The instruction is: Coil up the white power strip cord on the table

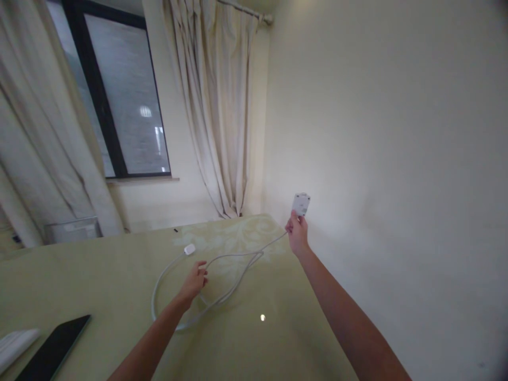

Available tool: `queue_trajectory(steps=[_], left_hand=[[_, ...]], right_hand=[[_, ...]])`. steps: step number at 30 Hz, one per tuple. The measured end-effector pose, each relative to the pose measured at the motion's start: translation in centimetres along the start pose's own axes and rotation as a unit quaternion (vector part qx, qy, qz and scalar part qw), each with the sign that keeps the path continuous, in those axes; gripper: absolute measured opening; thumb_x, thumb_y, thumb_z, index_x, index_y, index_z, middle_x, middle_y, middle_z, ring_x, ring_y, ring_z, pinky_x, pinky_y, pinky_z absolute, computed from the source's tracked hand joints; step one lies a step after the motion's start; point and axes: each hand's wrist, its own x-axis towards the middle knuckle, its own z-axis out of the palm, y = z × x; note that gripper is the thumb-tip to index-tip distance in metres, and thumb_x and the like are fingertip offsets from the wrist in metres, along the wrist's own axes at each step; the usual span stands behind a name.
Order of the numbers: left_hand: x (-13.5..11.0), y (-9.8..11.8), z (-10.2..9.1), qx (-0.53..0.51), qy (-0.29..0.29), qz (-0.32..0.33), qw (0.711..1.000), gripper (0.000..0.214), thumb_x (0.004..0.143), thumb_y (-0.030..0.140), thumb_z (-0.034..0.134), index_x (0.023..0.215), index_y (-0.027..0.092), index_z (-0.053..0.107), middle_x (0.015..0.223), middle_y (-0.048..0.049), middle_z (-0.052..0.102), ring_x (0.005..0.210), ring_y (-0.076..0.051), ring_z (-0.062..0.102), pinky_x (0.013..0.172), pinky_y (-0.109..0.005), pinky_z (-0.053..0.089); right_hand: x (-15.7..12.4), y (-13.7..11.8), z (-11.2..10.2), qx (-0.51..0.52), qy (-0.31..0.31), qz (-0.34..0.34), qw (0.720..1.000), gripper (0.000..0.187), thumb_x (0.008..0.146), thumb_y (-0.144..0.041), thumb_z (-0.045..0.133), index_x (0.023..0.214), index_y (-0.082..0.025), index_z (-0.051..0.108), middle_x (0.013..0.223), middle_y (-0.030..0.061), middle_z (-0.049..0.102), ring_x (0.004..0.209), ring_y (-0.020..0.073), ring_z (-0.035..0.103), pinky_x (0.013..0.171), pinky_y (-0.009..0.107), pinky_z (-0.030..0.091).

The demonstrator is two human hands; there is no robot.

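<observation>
My right hand point(297, 230) is raised at the table's far right corner, closed round the lower end of a small white power strip point(301, 203). Its flat back, with dark spots at the corners, faces me. From it a white cable point(238, 283) runs down to the table and lies in loose loops. The cable's other end carries a white plug point(189, 248), lying on the tabletop. My left hand point(196, 280) hovers by the loops just below the plug, fingers apart and partly bent. One strand passes by its fingertips, and I see no grip on it.
The pale green table point(119, 275) meets the wall point(389, 159) on the right. A black flat device point(55, 349) and a white object point(18, 344) lie at the front left. A tiny dark piece point(175, 230) rests near the far edge. Curtains point(222, 106) hang behind.
</observation>
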Motion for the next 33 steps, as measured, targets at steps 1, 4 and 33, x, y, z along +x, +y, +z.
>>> queue_trajectory(steps=[1,4,33], left_hand=[[-0.2,-0.1,0.2,0.011,0.010,0.016,1.000,0.033,0.093,0.028,0.042,0.115,0.016,0.063,0.087,-0.0081,0.068,0.078,-0.023,0.070,0.079,-0.042,0.056],[-1.2,0.5,1.8,0.042,0.010,0.090,0.995,0.036,0.094,0.026,0.039,0.120,0.017,0.063,0.113,-0.0155,0.067,0.107,-0.028,0.067,0.100,-0.048,0.049],[-3.5,7.7,6.9,0.133,0.016,0.314,0.940,0.080,0.092,0.041,0.063,0.160,0.020,0.026,0.159,-0.0224,0.041,0.153,-0.040,0.031,0.119,-0.061,0.029]], right_hand=[[0.0,-0.1,-0.8,0.020,0.009,0.018,1.000,0.057,0.079,-0.075,0.067,0.077,-0.026,0.039,0.056,-0.0125,0.030,0.049,0.0096,0.025,0.050,0.024,0.026],[-0.7,-0.1,-2.7,0.062,0.012,0.076,0.995,0.063,0.075,-0.076,0.072,0.072,-0.026,0.034,0.053,-0.0124,0.028,0.047,0.0088,0.022,0.048,0.024,0.028],[-10.7,4.1,2.0,-0.107,-0.335,0.360,0.864,0.042,0.071,-0.055,0.080,0.075,-0.013,0.074,0.067,0.0048,0.069,0.055,0.0158,0.064,0.062,0.031,0.052]])
